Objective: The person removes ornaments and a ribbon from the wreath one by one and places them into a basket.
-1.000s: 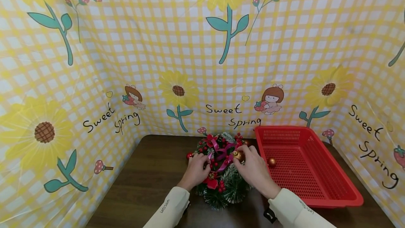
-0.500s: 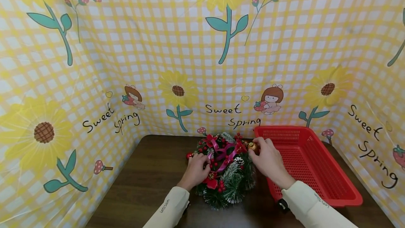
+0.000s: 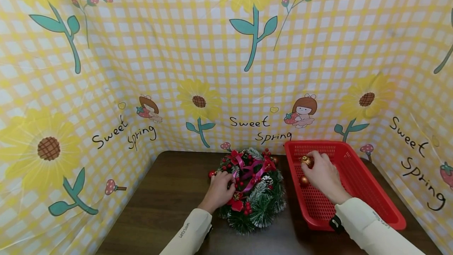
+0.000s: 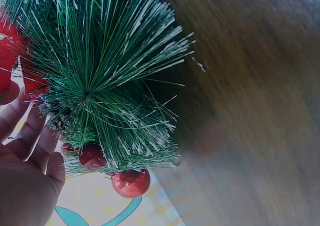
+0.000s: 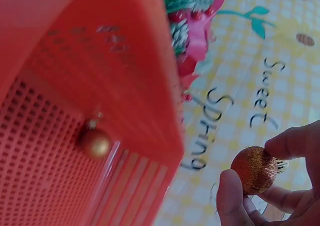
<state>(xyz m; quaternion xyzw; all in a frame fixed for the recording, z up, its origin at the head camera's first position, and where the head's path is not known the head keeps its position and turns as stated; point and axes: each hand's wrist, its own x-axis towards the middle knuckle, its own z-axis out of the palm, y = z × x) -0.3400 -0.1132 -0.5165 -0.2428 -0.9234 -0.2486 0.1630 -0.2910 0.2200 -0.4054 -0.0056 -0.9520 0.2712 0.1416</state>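
A Christmas wreath (image 3: 262, 207) with frosted green needles, red flowers, berries, a pinecone and a pink ribbon lies on the table. My left hand (image 3: 221, 190) rests at its left side, its fingers (image 4: 32, 136) loosely extended against the decorations in the left wrist view; some fingertips are hidden there. Over the red plastic basket (image 3: 378, 196), my right hand (image 3: 323, 174) pinches a gold glitter Christmas ball (image 5: 255, 171) with a small cap between thumb and fingers. Another gold ball (image 5: 96, 143) lies inside the basket, below the held one.
The dark wooden table (image 3: 159, 204) extends left of the wreath. A yellow checked cloth (image 3: 198, 50) with printed flowers hangs behind and at both sides. A red ball (image 4: 131, 183) sits at the wreath's outer edge.
My right hand has carried the gold ball from above the wreath rightward to over the basket, uncovering the pinecone. The left hand and the wreath have stayed in place.
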